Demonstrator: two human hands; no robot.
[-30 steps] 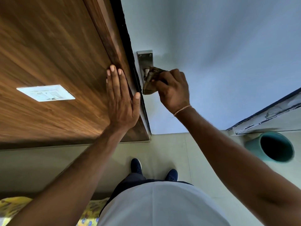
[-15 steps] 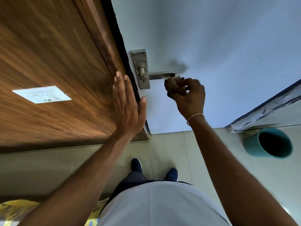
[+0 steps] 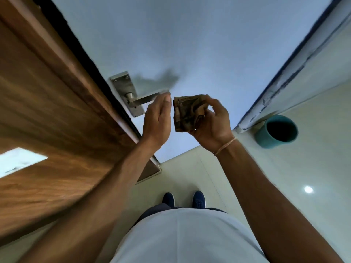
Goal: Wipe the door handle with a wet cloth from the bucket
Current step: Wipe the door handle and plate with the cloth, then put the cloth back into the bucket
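A steel lever door handle (image 3: 141,100) on a steel backplate sits at the left edge of the pale blue door (image 3: 190,44). My right hand (image 3: 212,123) holds a crumpled brown cloth (image 3: 187,113) in front of the door, just right of the lever's tip and apart from it. My left hand (image 3: 158,118) is raised flat with fingers together, right beside the cloth, its fingertips covering the lever's end. A teal bucket (image 3: 276,130) stands on the floor at the right, by the door's lower corner.
A brown wooden panel (image 3: 47,111) with a white switch plate (image 3: 19,161) fills the left side. The floor (image 3: 303,168) is pale glossy tile. My blue shoes (image 3: 183,199) stand below the hands. A white frame edge (image 3: 284,73) runs along the door's right side.
My right hand pulled the cloth off the handle and back toward me. My left hand left the wooden panel and came beside the cloth. The view swung to the right.
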